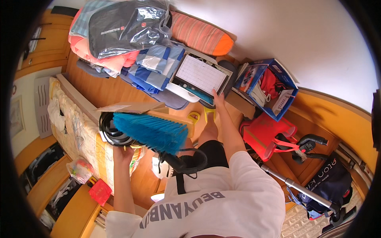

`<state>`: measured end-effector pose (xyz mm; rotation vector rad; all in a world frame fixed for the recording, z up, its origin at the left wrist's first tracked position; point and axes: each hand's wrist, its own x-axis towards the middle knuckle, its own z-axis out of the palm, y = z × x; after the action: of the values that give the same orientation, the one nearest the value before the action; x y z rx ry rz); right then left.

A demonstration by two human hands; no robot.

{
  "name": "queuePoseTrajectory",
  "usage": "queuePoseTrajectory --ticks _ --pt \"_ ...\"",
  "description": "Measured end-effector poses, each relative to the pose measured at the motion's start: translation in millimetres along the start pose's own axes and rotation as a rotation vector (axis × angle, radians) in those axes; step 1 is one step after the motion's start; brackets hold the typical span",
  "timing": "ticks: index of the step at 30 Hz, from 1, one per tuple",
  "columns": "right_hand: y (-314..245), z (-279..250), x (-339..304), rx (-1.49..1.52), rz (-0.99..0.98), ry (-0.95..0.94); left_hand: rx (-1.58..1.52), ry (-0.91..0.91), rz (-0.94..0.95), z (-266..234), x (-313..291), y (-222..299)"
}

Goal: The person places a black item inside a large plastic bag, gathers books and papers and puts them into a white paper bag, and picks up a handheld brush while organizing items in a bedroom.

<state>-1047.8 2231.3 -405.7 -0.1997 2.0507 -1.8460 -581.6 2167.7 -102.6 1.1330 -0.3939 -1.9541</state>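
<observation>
My left hand [124, 154] is closed at the underside of a cardboard box [133, 107], holding it up at my left. A brush with blue bristles [152, 129] and a coiled black cable [110, 129] stick out of the box's top. Farther ahead, my right hand [217, 98] grips the near right corner of a shallow white tray [186, 94]. A white gridded sheet [201, 73] lies in the tray, with something teal along its near side. Parts of both hands' fingers are hidden.
Folded blue checked cloth [156, 67] and a bagged black pack [129, 29] are piled at the far left. On the right stand a blue box [283, 71] of oddments and a red bag [266, 135]. A metal tube [297, 186] slants nearby; a bed [79, 131] is at left.
</observation>
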Motion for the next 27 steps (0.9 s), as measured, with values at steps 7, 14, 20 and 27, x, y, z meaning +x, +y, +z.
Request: queuePoseTrajectory --ticks 7,14,20,27 --pt "54 -41 54 -0.071 0.044 -0.192 0.202 -0.363 -0.087 125 48 -50" --pt "40 -127 -42 -0.305 -0.48 -0.073 0.351 -0.43 -0.165 195 139 -111" --pt "70 -204 -83 -0.156 -0.026 -0.109 0.47 -0.438 -0.215 245 203 -187" --pt "74 -222 -97 -0.474 -0.11 -0.212 0.325 -0.368 -0.304 213 241 -224"
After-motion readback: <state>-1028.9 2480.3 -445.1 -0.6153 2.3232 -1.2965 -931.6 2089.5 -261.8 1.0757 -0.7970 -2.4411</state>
